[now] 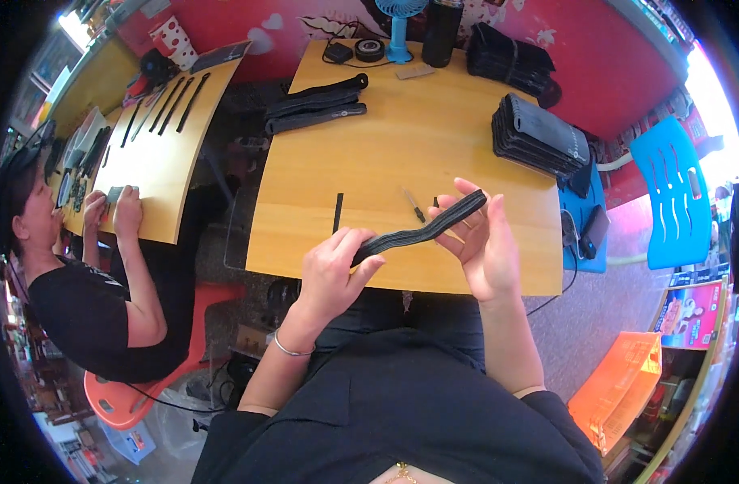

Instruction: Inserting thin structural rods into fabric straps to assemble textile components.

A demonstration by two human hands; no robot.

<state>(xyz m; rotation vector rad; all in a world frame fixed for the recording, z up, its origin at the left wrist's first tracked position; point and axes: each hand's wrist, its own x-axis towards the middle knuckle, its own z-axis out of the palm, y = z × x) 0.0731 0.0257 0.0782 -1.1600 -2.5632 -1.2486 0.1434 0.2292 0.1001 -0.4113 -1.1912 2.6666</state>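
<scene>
Desk (369,169): far edge, one blue fan (398,36), one black bottle (443,34); far-left corner, one pile of dark straps (317,106); far-right corner, one dark bundle (508,64); right edge, one dark stack (539,137); toward near edge, one thin strip (338,212), one slim tool (418,214). Hands: one left hand (335,270), one right hand (484,254). Black strap (418,234): one.

- The black strap (422,232) was long, narrow and soft-looking, with fine ridges running along its length.
- It was held up in a slight curve, rising from its left end to its right.
- Its left end sat in the grip of the left hand (337,264); its right end lay against the fingers of the right hand (490,246).
</scene>
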